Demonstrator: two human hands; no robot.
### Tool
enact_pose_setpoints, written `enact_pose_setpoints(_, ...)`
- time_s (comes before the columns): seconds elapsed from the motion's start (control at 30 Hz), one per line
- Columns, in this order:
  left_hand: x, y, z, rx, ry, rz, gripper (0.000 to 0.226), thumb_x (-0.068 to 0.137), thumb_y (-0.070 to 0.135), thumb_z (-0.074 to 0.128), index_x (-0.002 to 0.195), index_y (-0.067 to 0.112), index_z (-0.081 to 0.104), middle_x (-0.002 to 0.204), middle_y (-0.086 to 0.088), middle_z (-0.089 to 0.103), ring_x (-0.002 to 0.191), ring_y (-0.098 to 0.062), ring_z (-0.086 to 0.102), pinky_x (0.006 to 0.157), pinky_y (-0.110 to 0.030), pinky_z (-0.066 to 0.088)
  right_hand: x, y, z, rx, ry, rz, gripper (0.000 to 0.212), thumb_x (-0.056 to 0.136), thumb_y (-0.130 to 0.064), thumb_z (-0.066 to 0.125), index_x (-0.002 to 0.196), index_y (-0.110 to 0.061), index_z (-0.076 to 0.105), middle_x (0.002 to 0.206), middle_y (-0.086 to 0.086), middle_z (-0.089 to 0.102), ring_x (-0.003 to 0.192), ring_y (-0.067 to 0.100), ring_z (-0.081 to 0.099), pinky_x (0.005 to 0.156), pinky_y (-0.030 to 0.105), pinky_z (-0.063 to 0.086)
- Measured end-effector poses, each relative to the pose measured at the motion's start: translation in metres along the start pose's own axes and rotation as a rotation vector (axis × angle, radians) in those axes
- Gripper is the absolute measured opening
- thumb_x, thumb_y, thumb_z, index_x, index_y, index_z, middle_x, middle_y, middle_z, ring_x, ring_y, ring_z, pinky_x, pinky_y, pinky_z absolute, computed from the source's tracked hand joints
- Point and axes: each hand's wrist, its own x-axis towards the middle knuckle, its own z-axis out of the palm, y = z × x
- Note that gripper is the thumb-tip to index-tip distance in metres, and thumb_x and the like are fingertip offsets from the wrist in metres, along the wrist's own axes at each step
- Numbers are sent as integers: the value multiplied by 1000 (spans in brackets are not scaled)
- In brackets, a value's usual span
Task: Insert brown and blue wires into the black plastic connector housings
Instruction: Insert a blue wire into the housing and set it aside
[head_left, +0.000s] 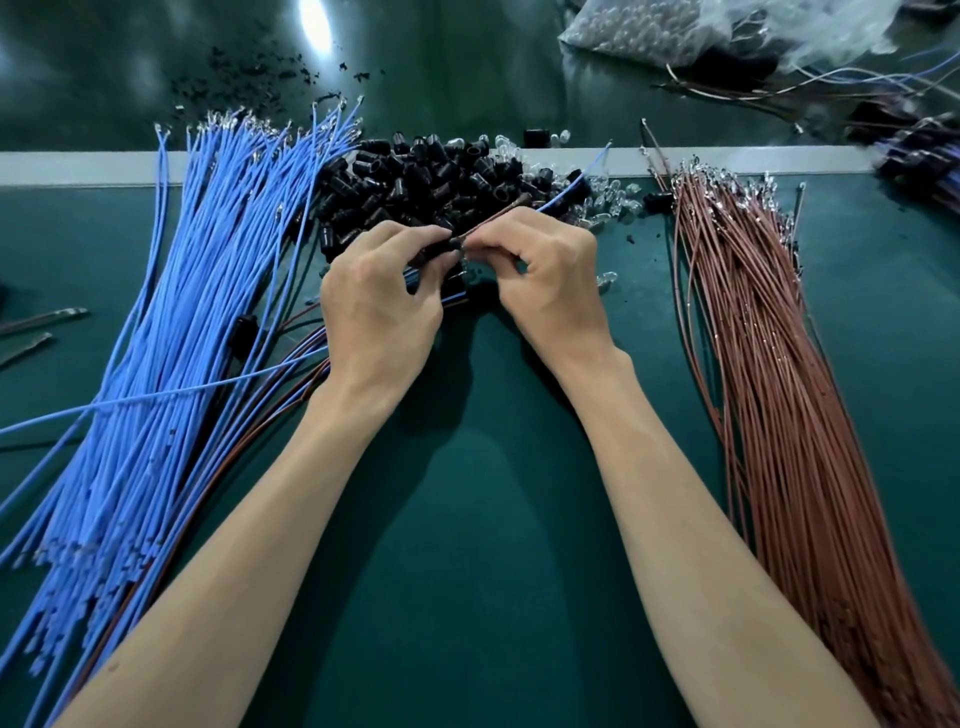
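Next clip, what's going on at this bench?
A person is assembling wire connectors by hand. The left hand grips a black housing, and the right hand pinches a brown wire at its mouth; whether it is seated yet cannot be told. A blue wire runs out behind the right hand. A pile of housings lies just beyond, with a blue wire bundle to the left and a brown wire bundle to the right.

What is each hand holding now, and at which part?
The left hand grips a black connector housing round its body. The right hand pinches a brown wire near the end that meets the housing.
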Motion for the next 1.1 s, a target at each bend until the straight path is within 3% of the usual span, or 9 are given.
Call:
enact_pose_setpoints(0.17,1,-1,1,-33,43,-17,21,88,22,65,105,13,72,97,-1,70,85,-19,65,78,-34,49,-2,-9,-3,21,134,-1,6,82,3,66,84,2,72,83,9,71,66,18,67,66,22,52)
enact_pose_setpoints(0.23,2,-2,1,-61,73,-43,21,88,22,66,104,12,72,93,-1,70,80,-18,64,76,-34,50,0,-13,-6,34,282,121,6,83,0,64,83,-1,69,78,6,68,59,12,60,62,17,48)
enact_pose_setpoints(0.3,2,-1,0,-109,93,-64,20,88,22,67,104,11,72,92,1,69,79,-17,64,76,-35,51,5,-15,-9,85,332,340,8,85,-6,62,79,-6,68,69,3,68,56,15,61,62,26,51)
enact_pose_setpoints(0.37,2,1,-1,-149,98,-78,19,88,22,67,103,11,72,91,5,66,80,-13,64,78,-31,52,9,-15,-11,120,227,481,14,87,-11,62,75,-10,68,61,0,67,50,17,62,59,31,52)
enact_pose_setpoints(0.43,5,2,-2,-199,74,-123,17,88,22,67,102,13,72,90,7,66,81,-10,64,78,-26,52,9,-18,-13,230,73,506,15,86,-10,63,73,-13,69,57,-5,66,41,9,58,49,22,47)
enact_pose_setpoints(0.6,19,11,-6,-597,3,-429,4,86,15,70,86,19,71,76,8,69,71,-5,63,69,-22,52,8,-33,-1,547,-299,672,2,82,-5,71,84,-6,72,63,3,67,42,5,57,42,15,40)
enact_pose_setpoints(0.77,18,21,-2,-724,-74,-538,11,87,10,68,79,17,69,62,6,66,51,-7,56,45,-20,45,5,-36,12,648,-216,800,18,89,-4,62,72,-7,68,56,-1,63,45,3,58,46,11,42)
enact_pose_setpoints(0.97,25,22,-3,-724,-99,-581,4,85,13,70,81,12,70,65,-3,66,46,-12,53,40,-21,41,4,-39,19,593,-155,820,14,89,-4,61,84,4,71,60,4,65,46,7,61,46,15,45)
enact_pose_setpoints(1.1,34,24,-3,-627,-86,-574,7,83,22,73,77,20,71,67,3,64,48,-8,55,39,-19,41,4,-47,20,554,-222,788,13,84,3,61,75,1,70,59,7,66,51,16,66,53,26,54)
